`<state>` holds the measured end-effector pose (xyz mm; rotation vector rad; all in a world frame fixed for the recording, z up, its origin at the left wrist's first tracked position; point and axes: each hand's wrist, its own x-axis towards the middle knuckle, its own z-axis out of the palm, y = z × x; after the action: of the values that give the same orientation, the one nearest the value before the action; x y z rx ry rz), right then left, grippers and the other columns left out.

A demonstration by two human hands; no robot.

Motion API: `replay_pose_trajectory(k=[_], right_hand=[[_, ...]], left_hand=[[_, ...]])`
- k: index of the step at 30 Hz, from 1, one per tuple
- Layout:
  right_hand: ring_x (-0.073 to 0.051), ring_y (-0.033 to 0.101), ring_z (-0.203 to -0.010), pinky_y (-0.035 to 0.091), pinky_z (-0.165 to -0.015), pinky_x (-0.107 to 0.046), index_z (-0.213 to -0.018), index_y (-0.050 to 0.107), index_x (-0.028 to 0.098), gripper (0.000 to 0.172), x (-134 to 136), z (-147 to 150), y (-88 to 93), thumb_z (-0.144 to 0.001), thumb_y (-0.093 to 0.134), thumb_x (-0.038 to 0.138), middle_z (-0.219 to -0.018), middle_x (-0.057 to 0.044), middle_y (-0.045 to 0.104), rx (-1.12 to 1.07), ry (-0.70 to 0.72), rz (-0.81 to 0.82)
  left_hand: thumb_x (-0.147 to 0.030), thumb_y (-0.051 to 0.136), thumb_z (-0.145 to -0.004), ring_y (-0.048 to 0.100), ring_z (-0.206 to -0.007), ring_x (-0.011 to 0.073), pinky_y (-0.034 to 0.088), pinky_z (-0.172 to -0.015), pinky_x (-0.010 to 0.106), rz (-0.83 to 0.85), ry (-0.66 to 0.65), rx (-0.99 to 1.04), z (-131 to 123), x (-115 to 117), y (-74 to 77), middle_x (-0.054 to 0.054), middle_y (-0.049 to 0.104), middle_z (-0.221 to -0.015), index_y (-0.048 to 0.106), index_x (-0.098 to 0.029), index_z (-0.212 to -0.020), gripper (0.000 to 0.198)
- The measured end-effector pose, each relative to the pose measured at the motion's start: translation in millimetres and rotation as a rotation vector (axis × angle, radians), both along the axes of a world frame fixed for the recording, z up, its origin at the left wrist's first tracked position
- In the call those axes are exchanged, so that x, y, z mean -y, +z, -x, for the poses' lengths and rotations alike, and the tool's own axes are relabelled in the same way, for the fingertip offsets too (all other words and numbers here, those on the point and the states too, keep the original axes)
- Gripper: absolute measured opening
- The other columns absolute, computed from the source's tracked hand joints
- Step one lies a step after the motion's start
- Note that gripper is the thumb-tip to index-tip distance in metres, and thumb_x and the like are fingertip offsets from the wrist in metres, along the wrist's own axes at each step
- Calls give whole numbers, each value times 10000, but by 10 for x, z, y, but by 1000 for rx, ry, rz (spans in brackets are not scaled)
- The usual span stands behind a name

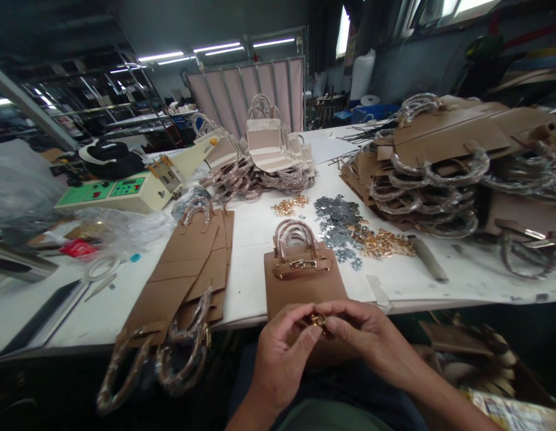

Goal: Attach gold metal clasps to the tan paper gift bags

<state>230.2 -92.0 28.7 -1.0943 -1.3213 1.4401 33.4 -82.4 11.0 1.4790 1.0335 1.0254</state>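
Small gold metal fittings (319, 321) are pinched between the fingertips of my left hand (282, 350) and my right hand (365, 335), which meet close together. Their exact shape is partly covered by my fingers. Just beneath lies a brown handbag panel (289, 290), reaching from the table edge toward my lap. Its handles (295, 232) are wrapped in clear plastic and point away from me. Across its upper part runs a strap with a gold clasp (303, 263).
Piles of grey metal plates (336, 215) and gold fittings (385, 244) lie beyond the bag. Brown bag panels (181, 263) overhang the edge at left; a tall stack of bag pieces (457, 137) stands right. A green-topped machine (120, 188) and tape roll (100, 267) are left.
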Motion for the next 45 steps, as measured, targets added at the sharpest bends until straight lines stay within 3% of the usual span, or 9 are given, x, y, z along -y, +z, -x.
replay_pose_trajectory(k=[4, 9, 13, 23, 28, 34, 42, 45], right_hand=[[-156, 665, -801, 512, -738, -237, -943, 753, 214, 246, 6, 25, -55, -942, 715, 456, -847, 2, 740, 70, -124, -40], [-171, 684, -786, 525, -744, -250, -894, 774, 227, 170, 24, 9, -62, -917, 737, 390, -837, 4, 757, 246, -176, -181], [-171, 672, -744, 518, -705, -249, -835, 760, 231, 151, 44, -1, -92, -905, 746, 364, -802, 10, 751, 345, -233, -242], [-160, 640, -746, 513, -685, -237, -837, 728, 209, 145, 68, 22, -56, -896, 728, 342, -796, 8, 710, 262, -157, -110], [-169, 652, -766, 533, -731, -255, -827, 719, 212, 144, 66, -6, -12, -922, 699, 319, -811, -10, 716, 269, -112, -246], [-202, 699, -833, 556, -778, -299, -889, 760, 223, 181, 7, -94, -23, -982, 656, 338, -873, -52, 758, 255, 70, -390], [-190, 726, -818, 572, -768, -270, -937, 795, 240, 119, 24, -111, 32, -937, 717, 331, -892, -27, 785, 278, -96, -278], [-184, 729, -853, 569, -785, -264, -1006, 810, 248, 168, 4, -185, 103, -980, 667, 332, -946, -31, 791, 304, 0, -269]], left_hand=[[-302, 718, -931, 715, -962, 178, 564, -872, 270, -62, 65, -51, -25, -2, 33, 38, 749, -1082, 754, -254, -1120, 198], [-237, 734, -908, 717, -881, 162, 566, -825, 255, -244, 83, -181, -52, -12, 138, 25, 773, -978, 782, -245, -1058, 158], [-212, 752, -891, 739, -835, 167, 585, -803, 267, -315, 130, -212, -48, -9, 135, 21, 793, -941, 783, -256, -1112, 228], [-134, 745, -896, 766, -900, 162, 597, -833, 270, -446, 107, -144, -63, 45, 74, 17, 818, -1002, 794, -261, -998, 170], [-133, 737, -900, 761, -902, 152, 592, -831, 261, -413, 110, -122, -61, 74, 80, 13, 812, -1000, 785, -251, -956, 139], [-140, 729, -905, 757, -870, 154, 589, -793, 258, -410, 77, -103, -33, 79, 88, 21, 806, -959, 775, -233, -924, 106], [-62, 741, -872, 748, -927, 156, 587, -837, 272, -556, 29, -172, -19, 55, 177, 25, 800, -994, 753, -231, -989, 206], [-54, 741, -870, 745, -937, 154, 587, -855, 278, -567, -27, -191, -6, 53, 198, 27, 798, -991, 737, -226, -997, 214]])
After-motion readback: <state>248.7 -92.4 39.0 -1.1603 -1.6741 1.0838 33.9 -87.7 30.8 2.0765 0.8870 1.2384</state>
